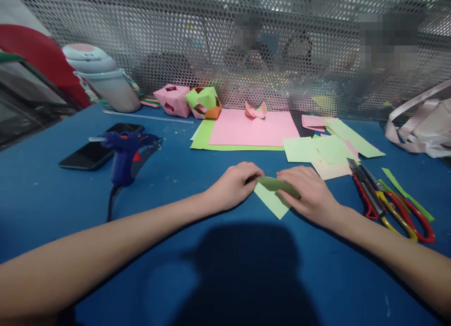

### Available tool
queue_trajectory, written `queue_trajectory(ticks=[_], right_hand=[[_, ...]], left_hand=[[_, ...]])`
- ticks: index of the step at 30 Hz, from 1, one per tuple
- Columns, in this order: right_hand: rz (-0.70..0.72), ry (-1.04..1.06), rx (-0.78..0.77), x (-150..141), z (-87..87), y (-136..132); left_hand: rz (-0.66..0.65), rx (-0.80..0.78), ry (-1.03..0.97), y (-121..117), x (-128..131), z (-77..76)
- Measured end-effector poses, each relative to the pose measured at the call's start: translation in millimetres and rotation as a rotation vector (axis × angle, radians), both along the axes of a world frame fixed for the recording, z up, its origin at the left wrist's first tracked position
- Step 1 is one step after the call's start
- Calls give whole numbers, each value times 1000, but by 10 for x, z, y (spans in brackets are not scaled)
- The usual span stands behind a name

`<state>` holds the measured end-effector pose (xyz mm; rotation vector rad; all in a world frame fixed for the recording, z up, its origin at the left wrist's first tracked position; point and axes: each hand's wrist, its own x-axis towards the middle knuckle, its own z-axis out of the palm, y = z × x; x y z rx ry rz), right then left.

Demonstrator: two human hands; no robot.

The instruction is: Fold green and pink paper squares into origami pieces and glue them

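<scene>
A small sheet of light green paper (pixel 276 202) lies between my hands in the middle of the blue table, one corner pointing toward me and its far part folded over. My left hand (pixel 237 185) pinches the paper's left corner between thumb and curled fingers. On the other side, my right hand (pixel 306 190) grips the folded part, thumb below and fingers above. Just behind my right hand are loose pale green sheets (pixel 301 150). A box cutter (pixel 366 187) and scissors (pixel 398 213) rest to its right.
At left, a blue glue gun (pixel 123 157) stands beside a black phone (pixel 84 154). A bottle (pixel 105 79) and folded paper shapes, one pink (pixel 173 100), one green and orange (pixel 204 102), line the back near a perforated metal screen (pixel 218 49). Pink sheets (pixel 253 131) lie before it.
</scene>
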<state>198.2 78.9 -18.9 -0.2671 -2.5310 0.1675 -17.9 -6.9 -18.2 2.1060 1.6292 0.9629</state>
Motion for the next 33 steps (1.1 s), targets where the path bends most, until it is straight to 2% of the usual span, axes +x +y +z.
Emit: queue_trajectory(ticks=[4,9,16,20,25,33], right_hand=[[92,77,51,-39,44,-30],[206,58,95,106,-56,81],[218,-32,160,142,-75,-5],[253,-64,164,127,-60,-71],[271,-76,129,123,-72,-72],[261,-109,87,135,-86,-57]], left_hand=[[-29,17,24,-6,8,5],[-34,1,31,21,-54,-3],[-157,-124,-92,54,-252,45],[-163,-174,-165,69,-299,53],[-175,-224,-170,131,-328,77],[-216,-310,-80,277,-312,250]])
